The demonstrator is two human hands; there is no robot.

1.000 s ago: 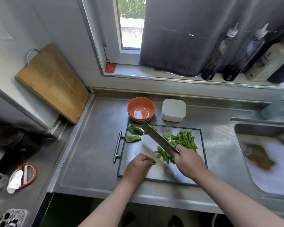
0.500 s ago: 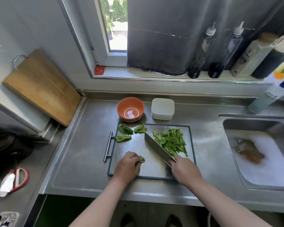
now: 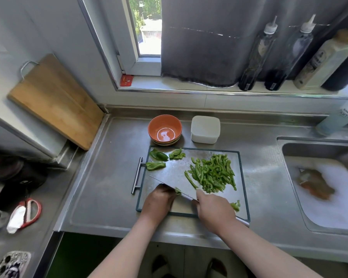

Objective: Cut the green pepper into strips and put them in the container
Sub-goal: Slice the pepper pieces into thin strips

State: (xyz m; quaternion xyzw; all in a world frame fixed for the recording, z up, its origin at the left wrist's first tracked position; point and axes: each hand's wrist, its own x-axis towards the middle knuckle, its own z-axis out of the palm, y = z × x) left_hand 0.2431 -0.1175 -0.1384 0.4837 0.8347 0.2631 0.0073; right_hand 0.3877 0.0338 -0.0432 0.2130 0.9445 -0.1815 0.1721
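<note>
Stainless-steel surface (image 3: 113,177) below a window carried a metal board (image 3: 169,173). At the board's near edge the left hand (image 3: 158,199) had its fingers curled, pinning a small pepper piece (image 3: 177,191) that showed just at their right side. The right hand (image 3: 213,207), fingers wrapped round the handle, held the knife (image 3: 186,196). Its blade ran from near right to far left, close against the left knuckles and meeting the piece.

Judgement: little of the piece remained, so the next cut would fall very close to the left fingertips.

Cut strips (image 3: 212,175) lay heaped just right of the blade. Uncut pieces (image 3: 159,156) lay at the board's far left. A white container (image 3: 205,129) stood beyond the far edge; whether it was open could not be told.
</note>
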